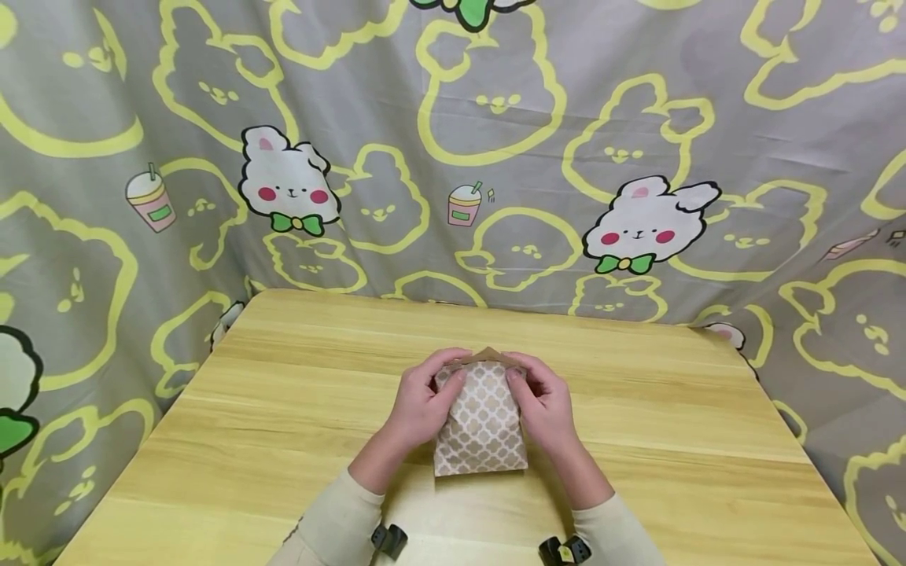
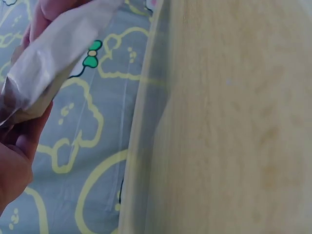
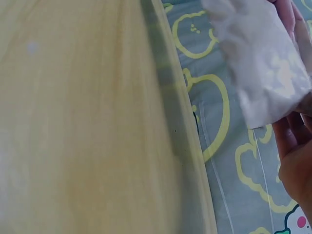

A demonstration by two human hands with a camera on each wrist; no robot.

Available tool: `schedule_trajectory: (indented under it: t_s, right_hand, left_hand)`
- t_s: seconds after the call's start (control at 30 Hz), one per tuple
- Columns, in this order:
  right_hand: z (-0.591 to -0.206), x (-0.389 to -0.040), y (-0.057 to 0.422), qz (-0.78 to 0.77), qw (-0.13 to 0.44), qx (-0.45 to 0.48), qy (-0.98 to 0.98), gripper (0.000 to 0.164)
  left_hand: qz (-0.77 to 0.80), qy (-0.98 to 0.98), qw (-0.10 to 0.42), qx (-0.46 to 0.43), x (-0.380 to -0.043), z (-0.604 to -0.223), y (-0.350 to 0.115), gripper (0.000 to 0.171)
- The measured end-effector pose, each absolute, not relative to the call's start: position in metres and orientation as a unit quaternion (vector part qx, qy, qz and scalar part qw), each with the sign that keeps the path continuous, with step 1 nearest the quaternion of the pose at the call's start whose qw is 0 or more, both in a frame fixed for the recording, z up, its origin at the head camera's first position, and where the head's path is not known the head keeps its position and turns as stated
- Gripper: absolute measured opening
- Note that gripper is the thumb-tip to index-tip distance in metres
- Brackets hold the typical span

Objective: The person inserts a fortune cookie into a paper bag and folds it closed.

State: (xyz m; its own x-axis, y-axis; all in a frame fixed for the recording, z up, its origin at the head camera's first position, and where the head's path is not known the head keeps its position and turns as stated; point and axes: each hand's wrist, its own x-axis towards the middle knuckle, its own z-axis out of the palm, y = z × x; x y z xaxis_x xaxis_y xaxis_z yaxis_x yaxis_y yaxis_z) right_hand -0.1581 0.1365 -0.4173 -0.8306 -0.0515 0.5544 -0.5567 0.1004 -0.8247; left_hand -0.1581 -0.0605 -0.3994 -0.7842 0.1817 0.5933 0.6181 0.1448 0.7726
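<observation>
Both hands hold a small paper bag with a white lattice pattern on tan. The left hand grips its upper left edge, thumb on the patterned face and fingers behind. On the upper right edge, the right hand pinches it the same way. A plain brown pointed flap sticks up between the hands at the top. In the left wrist view the bag appears edge-on, raised off the tabletop. Its pale side shows in the right wrist view, with the right fingers at its edge. What the bag contains is hidden.
A light wood-grain table lies under the hands. Behind it and at both sides hangs a grey curtain with yellow outlines and white rabbit faces. Dark wrist devices sit by the beige sleeves.
</observation>
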Motion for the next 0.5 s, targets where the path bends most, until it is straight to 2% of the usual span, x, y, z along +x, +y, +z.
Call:
schedule_trajectory:
  t_s: [0.37,0.5]
  right_hand:
    - [-0.4183,-0.1578,0.1344,0.655,0.2,0.22,-0.694,0.021]
    - [-0.416,-0.1562,0.1373,0.655,0.188,0.221,-0.698,0.015]
  left_hand:
    - [-0.584,-0.724,0.217,-0.295,-0.1599,-0.4019,-0.0596,0.019]
    - [-0.581,-0.726,0.225,-0.291,-0.1594,-0.4007,-0.0605,0.019]
